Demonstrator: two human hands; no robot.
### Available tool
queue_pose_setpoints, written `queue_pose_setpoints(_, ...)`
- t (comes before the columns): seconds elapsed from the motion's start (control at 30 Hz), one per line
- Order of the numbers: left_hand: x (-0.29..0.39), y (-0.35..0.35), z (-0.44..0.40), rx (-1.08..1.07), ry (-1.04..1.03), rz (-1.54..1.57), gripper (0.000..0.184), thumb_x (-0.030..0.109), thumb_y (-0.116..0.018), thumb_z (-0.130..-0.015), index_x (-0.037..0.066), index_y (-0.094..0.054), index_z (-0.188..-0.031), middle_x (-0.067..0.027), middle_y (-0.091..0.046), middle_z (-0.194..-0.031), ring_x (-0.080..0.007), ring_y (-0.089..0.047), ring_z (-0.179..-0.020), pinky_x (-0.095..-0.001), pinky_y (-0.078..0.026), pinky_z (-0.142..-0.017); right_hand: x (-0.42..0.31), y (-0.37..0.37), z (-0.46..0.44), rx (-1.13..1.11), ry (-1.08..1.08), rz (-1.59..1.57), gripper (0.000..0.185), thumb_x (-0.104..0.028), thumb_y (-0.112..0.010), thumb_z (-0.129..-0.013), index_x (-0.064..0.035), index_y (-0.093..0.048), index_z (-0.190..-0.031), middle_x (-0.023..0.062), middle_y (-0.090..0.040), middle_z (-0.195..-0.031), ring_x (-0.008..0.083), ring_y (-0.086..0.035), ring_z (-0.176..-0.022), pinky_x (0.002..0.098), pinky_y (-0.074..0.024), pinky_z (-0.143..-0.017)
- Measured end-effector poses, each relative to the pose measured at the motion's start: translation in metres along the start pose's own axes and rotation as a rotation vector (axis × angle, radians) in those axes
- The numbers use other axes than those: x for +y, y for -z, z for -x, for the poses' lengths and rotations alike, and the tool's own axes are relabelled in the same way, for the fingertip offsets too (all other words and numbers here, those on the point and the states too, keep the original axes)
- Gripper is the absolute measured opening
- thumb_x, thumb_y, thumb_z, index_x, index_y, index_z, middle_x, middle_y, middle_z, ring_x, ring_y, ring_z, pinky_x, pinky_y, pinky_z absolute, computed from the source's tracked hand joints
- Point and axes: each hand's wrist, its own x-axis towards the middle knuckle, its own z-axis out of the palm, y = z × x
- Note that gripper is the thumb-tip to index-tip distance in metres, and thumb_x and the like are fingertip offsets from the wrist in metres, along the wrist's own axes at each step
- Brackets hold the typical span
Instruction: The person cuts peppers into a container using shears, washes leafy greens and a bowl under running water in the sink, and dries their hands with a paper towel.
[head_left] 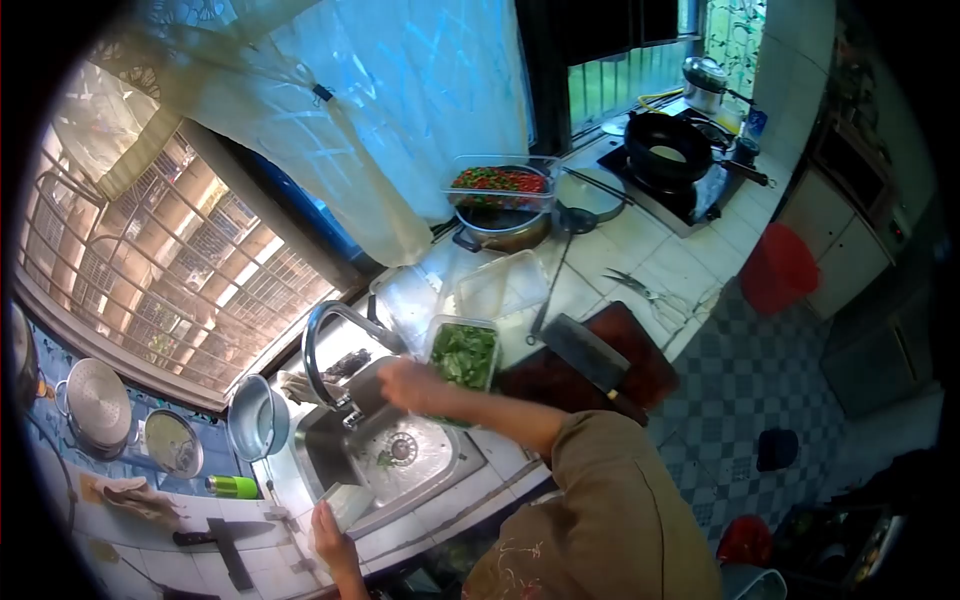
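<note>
At the near edge of the sink [370, 467], my left hand [330, 541] grips a small pale, box-shaped thing [349, 504]; its exact kind I cannot make out. My right hand [404, 386] reaches over the sink's far right side, next to the curved faucet [318, 352]. Its fingers are smeared and partly lost, so whether they hold anything is unclear. Just right of that hand stands a clear plastic container [494, 352] full of chopped green leaves [462, 352]. A few green scraps lie by the drain [402, 448].
A cleaver [588, 352] lies across the dark red cutting board [645, 350]. Behind are a pot [503, 232] topped by a container of chopped red and green peppers [498, 180], a ladle [577, 221] and a wok [665, 145] on the stove. A metal basin [257, 418] stands left of the sink.
</note>
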Motion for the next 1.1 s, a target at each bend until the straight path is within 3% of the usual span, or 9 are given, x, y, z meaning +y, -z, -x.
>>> queue_pose_setpoints(0.03, 0.011, 0.006, 0.003, 0.003, 0.011, 0.038, 0.054, -0.017, -0.045, -0.061, 0.0, -0.047, -0.113, -0.02, -0.052, -0.107, -0.0363, -0.054, -0.092, -0.0394, -0.046, -0.075, -0.015, -0.008, 0.027, 0.054, 0.049, -0.314, 0.035, -0.021, -0.062, -0.07, -0.007, -0.054, -0.101, 0.0142, -0.055, -0.098, 0.0306, -0.053, -0.09, 0.041, -0.0415, -0.079)
queue_pose_setpoints(0.1, 0.028, 0.011, 0.012, -0.002, 0.03, 0.068, 0.056, -0.016, -0.045, -0.061, 0.001, -0.046, -0.114, -0.02, -0.051, -0.108, -0.0363, -0.053, -0.093, -0.0393, -0.046, -0.075, -0.041, -0.028, 0.072, -0.067, 0.212, -0.365, 0.048, -0.023, -0.064, -0.07, -0.003, -0.047, -0.11, 0.0167, -0.053, -0.102, 0.0319, -0.051, -0.093, 0.0376, -0.0421, -0.079)
queue_pose_setpoints(0.27, 0.091, 0.013, 0.037, 0.158, -0.015, 0.173, 0.058, -0.016, -0.044, -0.06, 0.001, -0.045, -0.116, -0.0189, -0.05, -0.108, -0.036, -0.053, -0.094, -0.0392, -0.046, -0.077, -0.085, -0.049, 0.163, -0.168, 0.143, -0.229, 0.081, -0.023, -0.066, -0.068, -0.0045, -0.02, -0.131, 0.0182, -0.052, -0.102, 0.034, -0.052, -0.092, 0.0392, -0.0434, -0.075)
queue_pose_setpoints(0.47, 0.18, 0.017, 0.041, 0.201, -0.069, 0.36, 0.056, -0.014, -0.042, -0.06, 0.001, -0.048, -0.113, -0.019, -0.053, -0.101, -0.0367, -0.055, -0.087, -0.0406, -0.047, -0.07, -0.059, -0.058, 0.233, 0.168, -0.053, -0.064, 0.027, -0.011, -0.049, -0.074, -0.0054, -0.045, -0.1, 0.0147, -0.057, -0.073, 0.0348, -0.056, -0.068, 0.043, -0.0436, -0.057)
queue_pose_setpoints(0.7, 0.281, 0.029, 0.021, 0.013, -0.027, 0.615, 0.043, -0.003, -0.054, -0.068, 0.001, -0.048, -0.111, -0.0188, -0.054, -0.096, -0.036, -0.054, -0.086, -0.0394, -0.045, -0.071, 0.021, 0.004, 0.305, 0.387, -0.045, -0.163, 0.024, -0.008, -0.049, -0.074, -0.0083, -0.052, -0.098, 0.0171, -0.058, -0.077, 0.0359, -0.056, -0.073, 0.0418, -0.0454, -0.061)
queue_pose_setpoints(0.77, 0.304, 0.036, 0.017, -0.019, 0.029, 0.672, 0.046, 0.001, -0.059, -0.069, 0.001, -0.047, -0.113, -0.0193, -0.052, -0.102, -0.0359, -0.05, -0.096, -0.0393, -0.042, -0.08, 0.056, 0.021, 0.324, 0.447, -0.298, -0.186, 0.02, -0.01, -0.05, -0.074, -0.0086, -0.055, -0.094, 0.0185, -0.057, -0.073, 0.0391, -0.055, -0.072, 0.0416, -0.0457, -0.06)
queue_pose_setpoints(0.87, 0.324, 0.026, 0.015, -0.017, 0.106, 0.633, 0.044, 0.003, -0.06, -0.069, 0.002, -0.048, -0.111, -0.02, -0.045, -0.113, -0.0378, -0.038, -0.11, -0.0421, -0.032, -0.092, 0.126, 0.058, 0.341, 0.677, -0.519, -0.193, 0.019, -0.015, -0.049, -0.077, -0.0019, -0.056, -0.088, 0.016, -0.057, -0.059, 0.0305, -0.057, -0.052, 0.0382, -0.0452, -0.047)
queue_pose_setpoints(0.97, 0.323, -0.01, 0.028, 0.006, 0.157, 0.428, 0.031, 0.001, -0.059, -0.069, 0.002, -0.054, -0.099, -0.0192, -0.047, -0.109, -0.0368, -0.04, -0.109, -0.0416, -0.033, -0.091, 0.196, 0.111, 0.343, 0.776, -0.901, -0.767, 0.021, -0.016, -0.046, -0.078, 0.0015, -0.058, -0.075, 0.0113, -0.055, -0.05, 0.0152, -0.049, -0.035, 0.0294, -0.0381, -0.031)
queue_pose_setpoints(1.1, 0.35, -0.039, 0.043, 0.003, 0.337, 0.352, 0.019, 0.0, -0.058, -0.068, 0.002, -0.056, -0.087, -0.0182, -0.049, -0.104, -0.0356, -0.043, -0.104, -0.0414, -0.035, -0.089, 0.308, 0.163, 0.334, 0.863, -1.065, -0.948, 0.018, -0.012, -0.042, -0.076, 0.0032, -0.05, -0.07, 0.0136, -0.054, -0.05, 0.0151, -0.047, -0.034, 0.0255, -0.0329, -0.027)
